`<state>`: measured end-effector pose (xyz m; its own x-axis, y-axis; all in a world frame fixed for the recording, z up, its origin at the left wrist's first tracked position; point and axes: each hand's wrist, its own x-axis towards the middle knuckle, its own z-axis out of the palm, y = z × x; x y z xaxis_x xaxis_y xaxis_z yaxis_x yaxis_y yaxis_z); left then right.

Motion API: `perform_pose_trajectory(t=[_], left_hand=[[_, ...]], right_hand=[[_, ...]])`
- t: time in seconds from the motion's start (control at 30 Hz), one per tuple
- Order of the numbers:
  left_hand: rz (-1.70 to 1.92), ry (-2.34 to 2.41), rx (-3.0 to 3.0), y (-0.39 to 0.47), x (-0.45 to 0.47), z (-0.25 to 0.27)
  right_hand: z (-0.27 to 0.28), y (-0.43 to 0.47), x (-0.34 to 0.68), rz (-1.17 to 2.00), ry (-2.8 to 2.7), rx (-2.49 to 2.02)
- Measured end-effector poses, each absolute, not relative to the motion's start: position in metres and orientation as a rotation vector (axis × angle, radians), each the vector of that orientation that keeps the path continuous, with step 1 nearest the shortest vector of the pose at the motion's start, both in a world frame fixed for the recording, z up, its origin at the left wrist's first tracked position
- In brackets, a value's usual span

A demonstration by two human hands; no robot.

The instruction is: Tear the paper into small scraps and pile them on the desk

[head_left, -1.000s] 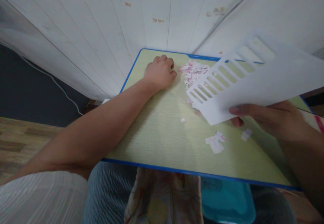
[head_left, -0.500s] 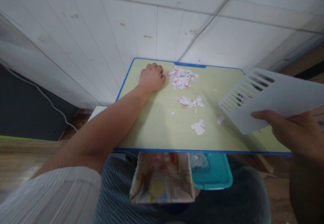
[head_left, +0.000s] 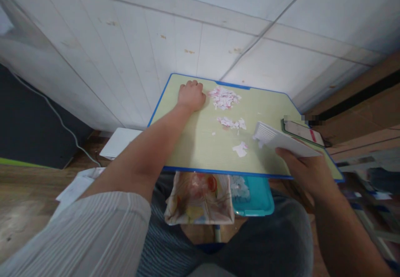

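On the back left of a pale yellow-green folding table (head_left: 200, 156), my left hand (head_left: 192, 95) rests with curled fingers; their tips and anything under them are hidden. Just right of it lies a heap of torn white and pink paper scraps (head_left: 225, 97). My right hand (head_left: 301, 166) grips a thin white plastic panel (head_left: 287, 143) with slots along one end. That slotted end tilts down towards the tabletop, with a paper scrap (head_left: 258, 141) at its edge. Nearer me lie a smaller scrap pile (head_left: 231, 122) and a larger torn piece (head_left: 240, 149).
A phone (head_left: 303, 133) lies at the table's right edge. Below the front edge are an open patterned fabric box (head_left: 200, 210) and a turquoise tray (head_left: 258, 202) holding something whitish. A white panelled wall (head_left: 175, 39) stands behind the table. A white box (head_left: 120, 141) is at left.
My right hand has lowered the slotted panel and brought it leftward, uncovering the phone. The view has shifted slightly; my left hand stays in place beside the heap.
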<state>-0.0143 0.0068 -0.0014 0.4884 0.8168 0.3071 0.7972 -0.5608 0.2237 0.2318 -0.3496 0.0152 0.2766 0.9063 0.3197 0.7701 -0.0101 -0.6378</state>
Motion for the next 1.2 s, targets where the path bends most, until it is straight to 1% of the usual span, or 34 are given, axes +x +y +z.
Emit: perform_pose_trajectory(t=[0.13,0.23,0.4,0.8,1.03,1.13,1.2], left_hand=[[0.625,1.433,2.582,0.011,-0.019,-0.001],[0.670,1.428,2.506,0.015,-0.024,0.000],[0.723,1.465,2.420,0.019,-0.028,0.000],[0.746,1.458,2.395,0.024,-0.025,-0.005],[0.757,1.468,2.350,0.030,-0.023,-0.009],[0.761,1.459,2.343,0.030,-0.022,-0.009],[0.776,1.456,2.335,0.031,-0.022,-0.010]], right_hand=[[0.014,-0.351,0.204,0.191,-1.502,-1.832],[0.009,-0.349,0.198,0.313,-1.492,-1.799],[0.004,-0.347,0.208,0.603,-1.572,-1.541],[0.018,-0.366,0.262,0.822,-1.895,-1.256],[0.034,-0.386,0.256,0.828,-1.927,-1.199],[0.038,-0.391,0.250,0.776,-1.822,-1.319],[0.037,-0.391,0.246,0.687,-1.733,-1.453]])
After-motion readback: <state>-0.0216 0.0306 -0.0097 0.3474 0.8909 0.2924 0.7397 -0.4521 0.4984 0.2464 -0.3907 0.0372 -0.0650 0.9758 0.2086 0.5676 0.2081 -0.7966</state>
